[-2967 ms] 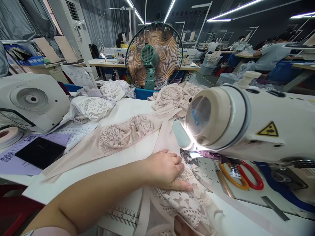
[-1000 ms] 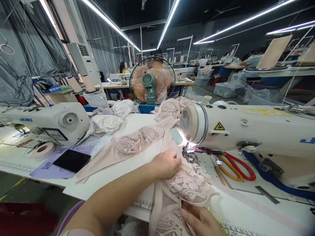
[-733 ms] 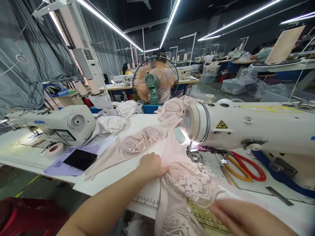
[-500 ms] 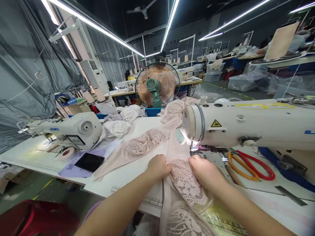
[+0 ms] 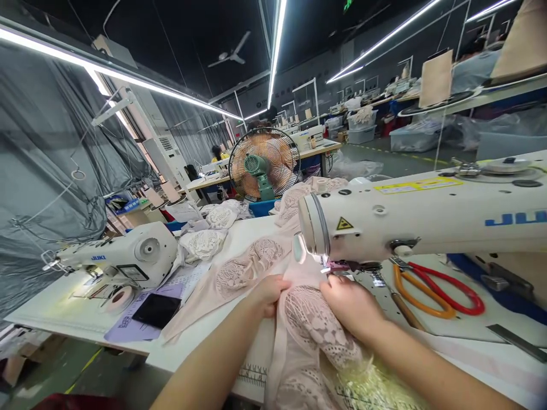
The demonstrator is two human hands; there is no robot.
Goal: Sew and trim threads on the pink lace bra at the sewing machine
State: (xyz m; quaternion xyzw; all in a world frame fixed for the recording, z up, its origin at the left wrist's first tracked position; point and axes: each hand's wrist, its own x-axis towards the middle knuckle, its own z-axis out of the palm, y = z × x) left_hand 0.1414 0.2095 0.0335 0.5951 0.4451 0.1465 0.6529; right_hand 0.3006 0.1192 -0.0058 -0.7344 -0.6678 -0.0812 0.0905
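Note:
A pale pink lace bra (image 5: pixel 314 324) lies in front of the sewing machine (image 5: pixel 384 222), its upper edge by the lit needle area. My left hand (image 5: pixel 269 291) pinches its left edge, thumb and fingers closed on the fabric. On the other side, my right hand (image 5: pixel 351 302) grips the bra close below the presser foot, fingertips curled over the cloth. The lower cup hangs toward me over the table edge. Another lace bra (image 5: pixel 248 267) is spread flat beyond my left hand. Under my right forearm sits a heap of yellowish thread scraps (image 5: pixel 376 384).
Scissors with orange and red handles (image 5: pixel 440 293) lie right of the needle, near a metal strip (image 5: pixel 515 341). Leftward are a black phone (image 5: pixel 156 310), a tape roll (image 5: pixel 120 299) and a second sewing machine (image 5: pixel 123 253). A fan (image 5: pixel 265 165) stands behind the table.
The view has tilted and shifted to the right. Both hands keep their hold on the bra, which is more bunched between them. My left hand's fingers now stretch further across the fabric edge.

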